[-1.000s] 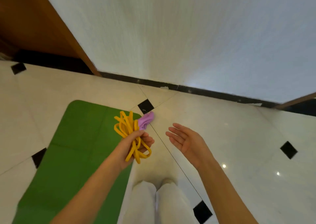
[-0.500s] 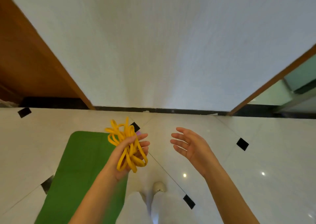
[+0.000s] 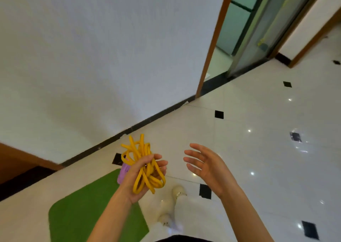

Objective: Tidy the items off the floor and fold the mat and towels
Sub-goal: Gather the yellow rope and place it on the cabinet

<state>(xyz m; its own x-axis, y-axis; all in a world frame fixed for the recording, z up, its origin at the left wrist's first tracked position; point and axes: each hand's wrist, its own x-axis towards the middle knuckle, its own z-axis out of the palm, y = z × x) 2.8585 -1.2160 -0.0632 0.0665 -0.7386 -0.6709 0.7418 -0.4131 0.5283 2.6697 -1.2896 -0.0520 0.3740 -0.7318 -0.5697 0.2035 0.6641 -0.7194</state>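
Just yellow rope (image 3: 143,165), label-free, in left hand (image 3: 142,179)

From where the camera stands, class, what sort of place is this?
Probably a room or hallway in a home: glossy white tiled floor with black insets, a green mat laid out, and a wood-framed glass door.

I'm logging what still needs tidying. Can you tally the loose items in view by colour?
Yellow: 1, the bundled rope gripped in the left hand
Green: 1, the mat flat on the floor
Purple: 1, a small item behind that hand, kind unclear
Total: 3
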